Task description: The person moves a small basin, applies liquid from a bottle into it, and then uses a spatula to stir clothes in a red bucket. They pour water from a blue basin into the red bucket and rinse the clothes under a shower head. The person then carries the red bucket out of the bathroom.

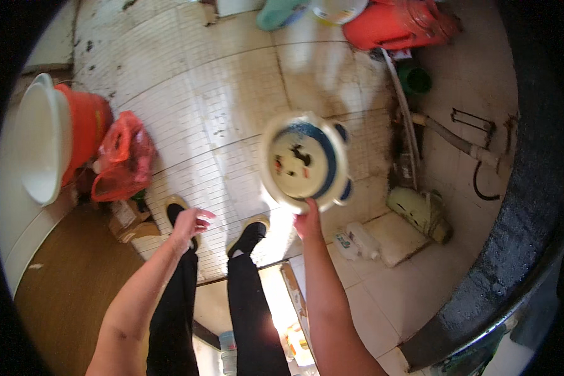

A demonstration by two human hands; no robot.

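Note:
A round cream plastic basin [293,174] with a blue band, animal-like markings inside and small blue ear-shaped tabs is held in my right hand [308,218]. The thumb lies over its near rim; the other fingers are mostly hidden beneath. The basin is above the tiled floor, slightly blurred. My left hand [193,225] hangs over my left shoe, its fingers loosely bent and apart, holding nothing.
On the left, a white basin [40,141] leans by a red tub [87,129] and a red plastic bag [124,160]. A red container [397,26] lies top right. White bottles [359,240], a green bundle [416,211] and a pipe [451,136] are right, near a dark counter edge [521,188].

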